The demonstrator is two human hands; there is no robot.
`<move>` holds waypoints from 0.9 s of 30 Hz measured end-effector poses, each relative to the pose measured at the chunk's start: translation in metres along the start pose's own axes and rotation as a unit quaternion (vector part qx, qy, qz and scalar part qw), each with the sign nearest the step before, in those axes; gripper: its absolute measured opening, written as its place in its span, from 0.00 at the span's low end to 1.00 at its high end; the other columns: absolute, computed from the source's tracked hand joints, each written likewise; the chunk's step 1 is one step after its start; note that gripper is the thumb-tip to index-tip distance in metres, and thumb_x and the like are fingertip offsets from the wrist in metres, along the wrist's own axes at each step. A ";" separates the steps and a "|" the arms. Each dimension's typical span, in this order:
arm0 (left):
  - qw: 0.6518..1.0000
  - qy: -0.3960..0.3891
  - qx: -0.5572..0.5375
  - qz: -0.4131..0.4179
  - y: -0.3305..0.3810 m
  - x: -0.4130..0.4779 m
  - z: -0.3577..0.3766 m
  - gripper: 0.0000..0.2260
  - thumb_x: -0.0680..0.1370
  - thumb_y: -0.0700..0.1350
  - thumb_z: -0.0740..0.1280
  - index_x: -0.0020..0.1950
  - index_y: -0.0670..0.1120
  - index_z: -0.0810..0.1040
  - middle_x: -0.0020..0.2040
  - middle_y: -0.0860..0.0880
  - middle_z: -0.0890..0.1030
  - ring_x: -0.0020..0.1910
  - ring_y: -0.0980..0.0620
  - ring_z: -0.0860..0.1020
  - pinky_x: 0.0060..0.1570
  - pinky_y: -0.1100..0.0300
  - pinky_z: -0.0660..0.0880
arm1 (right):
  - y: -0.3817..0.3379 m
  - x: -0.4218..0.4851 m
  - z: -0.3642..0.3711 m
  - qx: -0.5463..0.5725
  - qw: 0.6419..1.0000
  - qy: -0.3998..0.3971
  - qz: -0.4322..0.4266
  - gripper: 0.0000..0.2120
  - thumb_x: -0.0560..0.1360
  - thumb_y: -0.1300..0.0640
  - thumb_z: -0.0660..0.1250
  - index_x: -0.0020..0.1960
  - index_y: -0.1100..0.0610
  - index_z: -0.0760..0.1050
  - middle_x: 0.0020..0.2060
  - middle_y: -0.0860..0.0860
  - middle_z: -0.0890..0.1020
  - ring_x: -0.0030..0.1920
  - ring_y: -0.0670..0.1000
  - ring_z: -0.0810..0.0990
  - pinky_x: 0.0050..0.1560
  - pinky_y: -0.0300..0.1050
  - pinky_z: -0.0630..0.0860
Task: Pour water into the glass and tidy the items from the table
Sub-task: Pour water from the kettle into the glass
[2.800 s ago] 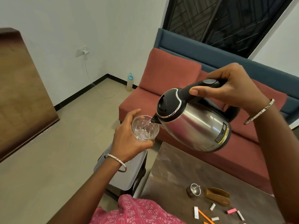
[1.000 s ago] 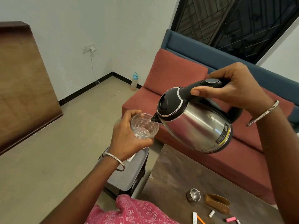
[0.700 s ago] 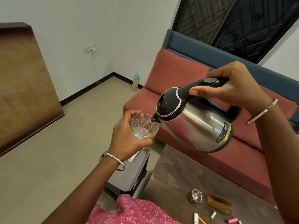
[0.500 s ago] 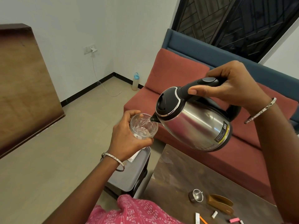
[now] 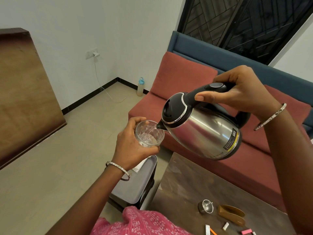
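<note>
My left hand [image 5: 132, 146] is shut on a clear patterned glass [image 5: 149, 134], held in the air left of the table. A steel kettle [image 5: 201, 129] with a black lid is tipped toward the glass, its spout over the rim; a thin stream of water enters the glass. My right hand [image 5: 240, 92] grips the kettle's black handle. On the dark table [image 5: 186, 185] below lie a small steel cup [image 5: 205, 206], a brown wooden holder [image 5: 232, 217], small white and pink pieces [image 5: 225, 225] and an orange pencil [image 5: 213, 231].
A red and blue sofa [image 5: 184, 77] stands behind the table. A grey stool with a paper on it [image 5: 133, 185] sits left of the table. A water bottle [image 5: 140, 86] stands on the floor by the wall. A wooden panel [image 5: 25, 92] is at left.
The glass and kettle stay together in the same pouring pose; the kettle has tipped slightly more. The view has drifted a little.
</note>
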State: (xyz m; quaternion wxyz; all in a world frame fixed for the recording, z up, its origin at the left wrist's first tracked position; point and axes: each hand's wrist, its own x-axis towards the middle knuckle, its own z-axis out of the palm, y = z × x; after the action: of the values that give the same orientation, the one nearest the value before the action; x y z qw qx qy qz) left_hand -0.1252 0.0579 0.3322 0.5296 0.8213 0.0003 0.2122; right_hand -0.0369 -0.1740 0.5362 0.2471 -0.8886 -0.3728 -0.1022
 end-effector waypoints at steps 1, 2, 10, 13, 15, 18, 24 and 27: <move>1.000 0.001 0.000 0.000 0.000 0.000 0.000 0.38 0.56 0.56 0.80 0.61 0.60 0.67 0.53 0.67 0.74 0.51 0.64 0.77 0.43 0.74 0.76 | 0.000 0.000 0.000 0.000 1.000 0.000 0.000 0.26 0.65 0.31 0.73 0.31 0.56 0.79 0.23 0.48 0.73 0.23 0.46 0.66 0.23 0.39 0.62; 1.000 0.001 0.001 0.001 0.000 0.001 0.001 0.37 0.56 0.56 0.80 0.61 0.60 0.67 0.53 0.67 0.74 0.51 0.64 0.76 0.43 0.75 0.76 | 0.000 0.000 0.000 -0.002 1.000 -0.001 -0.002 0.25 0.65 0.32 0.73 0.31 0.55 0.80 0.23 0.47 0.73 0.23 0.46 0.66 0.23 0.38 0.62; 1.000 0.000 -0.001 -0.006 -0.002 0.002 0.004 0.37 0.55 0.58 0.79 0.61 0.60 0.67 0.53 0.64 0.75 0.51 0.62 0.77 0.42 0.75 0.75 | 0.001 0.000 0.000 -0.011 1.000 -0.002 -0.010 0.20 0.66 0.35 0.74 0.31 0.53 0.79 0.23 0.45 0.74 0.23 0.45 0.67 0.23 0.32 0.61; 1.000 0.000 0.002 -0.008 -0.002 0.003 0.004 0.37 0.55 0.58 0.79 0.61 0.60 0.67 0.53 0.64 0.75 0.50 0.62 0.77 0.43 0.75 0.76 | -0.001 0.001 0.001 -0.008 1.000 -0.006 -0.012 0.20 0.66 0.35 0.73 0.30 0.51 0.77 0.23 0.44 0.74 0.23 0.45 0.67 0.24 0.30 0.60; 1.000 0.000 0.006 -0.009 -0.002 0.004 0.005 0.37 0.55 0.59 0.78 0.61 0.61 0.67 0.52 0.65 0.75 0.50 0.63 0.77 0.42 0.76 0.75 | 0.000 0.001 0.002 -0.005 1.000 -0.006 -0.010 0.20 0.66 0.35 0.73 0.30 0.51 0.77 0.22 0.43 0.73 0.23 0.45 0.66 0.24 0.30 0.59; 1.000 0.001 0.006 -0.013 -0.003 0.003 0.005 0.37 0.55 0.59 0.78 0.61 0.61 0.67 0.52 0.67 0.74 0.50 0.63 0.77 0.43 0.76 0.75 | 0.002 0.001 0.003 -0.005 1.000 -0.006 -0.013 0.22 0.66 0.36 0.74 0.31 0.54 0.78 0.23 0.45 0.73 0.23 0.45 0.66 0.23 0.31 0.59; 1.000 0.000 0.008 -0.012 -0.004 0.002 0.005 0.38 0.55 0.59 0.78 0.62 0.59 0.67 0.54 0.61 0.76 0.51 0.58 0.78 0.45 0.72 0.77 | 0.003 0.001 0.003 -0.007 1.000 -0.011 -0.018 0.22 0.66 0.36 0.74 0.32 0.55 0.79 0.23 0.43 0.73 0.23 0.45 0.67 0.24 0.30 0.60; 1.000 0.000 0.008 -0.012 -0.003 0.002 0.005 0.38 0.56 0.58 0.79 0.62 0.58 0.68 0.54 0.60 0.76 0.51 0.58 0.78 0.45 0.72 0.77 | 0.002 0.002 0.002 -0.003 1.000 -0.010 -0.019 0.21 0.67 0.36 0.73 0.31 0.53 0.78 0.22 0.42 0.73 0.23 0.45 0.67 0.24 0.29 0.59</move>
State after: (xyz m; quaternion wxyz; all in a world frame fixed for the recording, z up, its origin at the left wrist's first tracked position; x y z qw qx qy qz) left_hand -0.1207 0.0552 0.3287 0.5259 0.8251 0.0119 0.2062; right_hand -0.0345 -0.1729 0.5340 0.2384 -0.8830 -0.3920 -0.0995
